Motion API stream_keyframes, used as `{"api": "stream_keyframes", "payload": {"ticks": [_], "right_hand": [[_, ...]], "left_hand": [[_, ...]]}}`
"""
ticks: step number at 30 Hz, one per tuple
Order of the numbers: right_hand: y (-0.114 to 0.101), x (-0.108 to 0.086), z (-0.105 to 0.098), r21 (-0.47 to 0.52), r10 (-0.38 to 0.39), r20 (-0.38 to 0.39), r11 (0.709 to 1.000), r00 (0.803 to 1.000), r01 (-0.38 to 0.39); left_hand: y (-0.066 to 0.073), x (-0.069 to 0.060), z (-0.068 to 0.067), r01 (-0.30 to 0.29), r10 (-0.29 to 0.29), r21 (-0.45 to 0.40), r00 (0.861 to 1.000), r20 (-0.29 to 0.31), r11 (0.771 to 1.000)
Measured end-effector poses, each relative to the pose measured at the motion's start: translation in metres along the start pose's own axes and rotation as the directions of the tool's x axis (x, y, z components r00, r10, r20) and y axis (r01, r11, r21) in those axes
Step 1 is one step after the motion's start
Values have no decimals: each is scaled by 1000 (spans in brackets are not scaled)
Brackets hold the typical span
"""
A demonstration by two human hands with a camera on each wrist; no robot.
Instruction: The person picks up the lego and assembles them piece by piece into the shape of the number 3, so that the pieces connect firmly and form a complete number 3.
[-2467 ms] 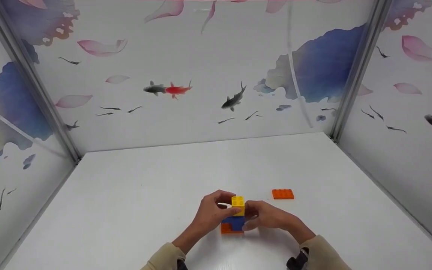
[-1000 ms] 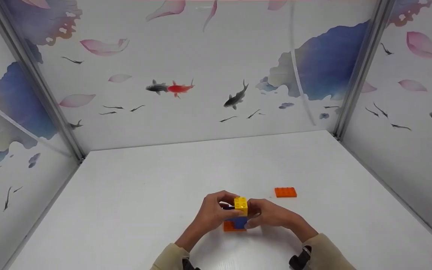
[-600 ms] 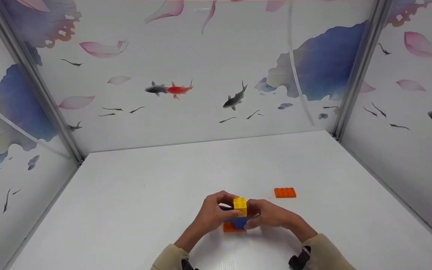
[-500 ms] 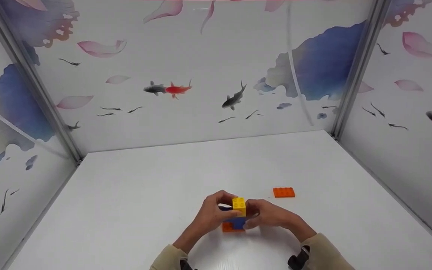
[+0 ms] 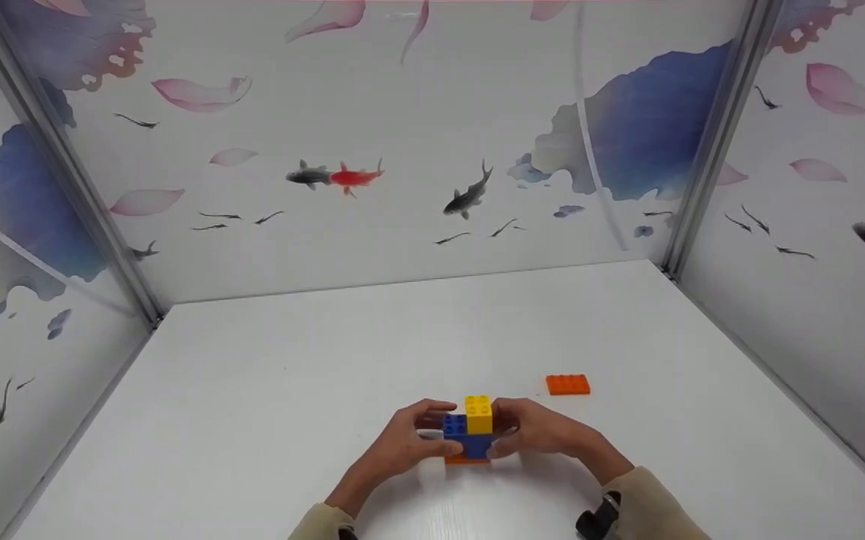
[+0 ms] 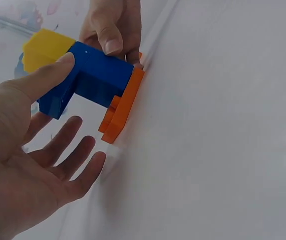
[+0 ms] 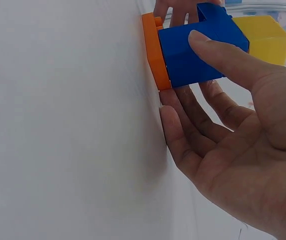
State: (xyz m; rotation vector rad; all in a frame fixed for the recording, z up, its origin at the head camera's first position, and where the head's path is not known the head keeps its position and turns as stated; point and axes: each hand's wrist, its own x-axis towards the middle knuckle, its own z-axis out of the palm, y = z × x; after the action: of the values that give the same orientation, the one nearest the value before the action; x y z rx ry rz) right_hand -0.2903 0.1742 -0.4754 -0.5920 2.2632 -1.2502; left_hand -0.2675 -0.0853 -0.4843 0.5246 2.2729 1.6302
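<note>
A stack of toy building bricks stands on the table: an orange plate (image 6: 124, 111) at the base, blue bricks (image 5: 478, 445) above it, and a yellow brick (image 5: 479, 415) on top at the right. One blue part juts out to the left, its studs showing. My left hand (image 5: 402, 441) is around this overhanging part, thumb in front and index finger behind; in the left wrist view its other fingers are spread apart below. From the right, my right hand (image 5: 541, 431) grips the lower blue brick, thumb on its near face (image 7: 183, 55). Its fingertips behind are partly hidden.
A loose orange plate (image 5: 568, 385) with studs lies on the white table (image 5: 289, 420), behind and right of the stack. White panels (image 5: 417, 247) printed with fish and petals wall in the table at the back and sides.
My left hand has come off the yellow brick and moved down and left to the overhanging blue part, uncovering its studs. My right hand and the stack stay in place.
</note>
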Motion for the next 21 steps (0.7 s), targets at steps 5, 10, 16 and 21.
{"api": "stream_keyframes", "payload": {"ticks": [5, 10, 16, 21], "right_hand": [[0, -1, 0, -4, 0, -5, 1000, 1000, 0], [-1, -1, -1, -4, -4, -6, 1000, 1000, 4], [-2, -2, -2, -20, -11, 0, 1000, 1000, 11], [-3, -8, -11, -22, -30, -16, 999, 999, 30]], "left_hand": [[-9, 0, -4, -22, 21, -30, 1000, -12, 999], [-13, 0, -5, -14, 13, -72, 1000, -16, 997], [-12, -1, -4, -3, 1, -100, 1000, -16, 995], [-13, 0, -3, 6, -9, -80, 1000, -28, 997]]}}
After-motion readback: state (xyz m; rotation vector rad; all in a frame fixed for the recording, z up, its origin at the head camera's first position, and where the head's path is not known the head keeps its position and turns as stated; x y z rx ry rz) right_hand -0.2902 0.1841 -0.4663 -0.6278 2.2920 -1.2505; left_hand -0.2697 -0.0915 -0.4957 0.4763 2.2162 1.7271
